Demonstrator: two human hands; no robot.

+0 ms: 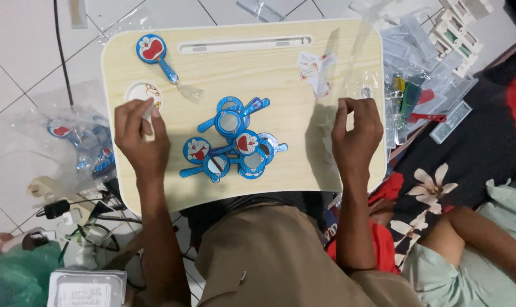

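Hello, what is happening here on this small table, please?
A person sits at a light wooden lap table. The left hand rests on a round white piece by the table's left edge. The right hand pinches a clear plastic bag. Between the hands lies a pile of small blue hand mirrors; one more mirror lies apart at the top left.

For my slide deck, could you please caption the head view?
Left hand touches a round sticker; right hand holds clear plastic beside blue hand mirrors.
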